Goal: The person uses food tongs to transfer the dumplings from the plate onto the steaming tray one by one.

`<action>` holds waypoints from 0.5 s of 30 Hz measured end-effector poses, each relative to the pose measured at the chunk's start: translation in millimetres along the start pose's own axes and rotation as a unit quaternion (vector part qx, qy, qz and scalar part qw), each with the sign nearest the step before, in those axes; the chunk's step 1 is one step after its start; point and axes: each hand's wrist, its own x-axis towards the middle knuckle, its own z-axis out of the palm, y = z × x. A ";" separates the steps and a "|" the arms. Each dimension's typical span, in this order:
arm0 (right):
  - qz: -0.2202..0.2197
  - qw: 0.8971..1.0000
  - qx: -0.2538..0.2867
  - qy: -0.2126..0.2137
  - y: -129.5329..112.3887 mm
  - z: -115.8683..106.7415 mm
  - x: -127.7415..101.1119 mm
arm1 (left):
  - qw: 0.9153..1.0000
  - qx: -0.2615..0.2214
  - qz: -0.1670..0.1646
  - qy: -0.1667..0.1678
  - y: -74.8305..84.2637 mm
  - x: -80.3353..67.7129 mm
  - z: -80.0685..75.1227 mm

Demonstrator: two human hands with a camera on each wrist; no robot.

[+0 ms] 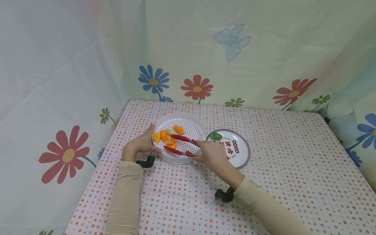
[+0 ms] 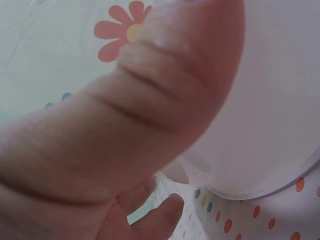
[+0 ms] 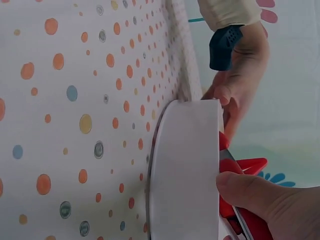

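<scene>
My left hand [image 1: 143, 142] spreads along the left outer side of a white round perforated basket [image 1: 182, 161], its thumb against the wall. My right hand [image 1: 211, 153] grips red-and-metal tongs [image 1: 182, 138] over the basket's right side. The tongs' two ends stand apart, one on each side of an orange piece [image 1: 171, 142]; contact is too small to tell. Around it in the basket lie a yellow piece [image 1: 156, 137], two more orange pieces [image 1: 164, 135], and a pale piece [image 1: 170, 131]. In the right wrist view, the tongs [image 3: 229, 167] cross the basket rim.
To the right, partly behind my right hand, stands a white plate [image 1: 242, 153] with a dark rim and printed characters. On its far left part sits a green piece [image 1: 216, 135]. A dotted cloth [image 1: 293, 163] covers the table; a flowered curtain [image 1: 182, 49] hangs behind.
</scene>
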 end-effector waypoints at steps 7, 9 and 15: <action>0.003 1.000 0.007 0.001 -1.9 0.2 3.1 | 1.000 0.009 0.004 -0.002 1.0 0.7 -0.1; 0.004 1.000 0.004 0.000 -2.3 0.1 3.8 | 1.000 0.012 0.003 -0.002 0.9 0.8 0.0; 0.005 1.000 0.005 -0.011 -3.0 -1.4 5.8 | 1.000 0.010 0.000 0.000 0.3 0.7 0.1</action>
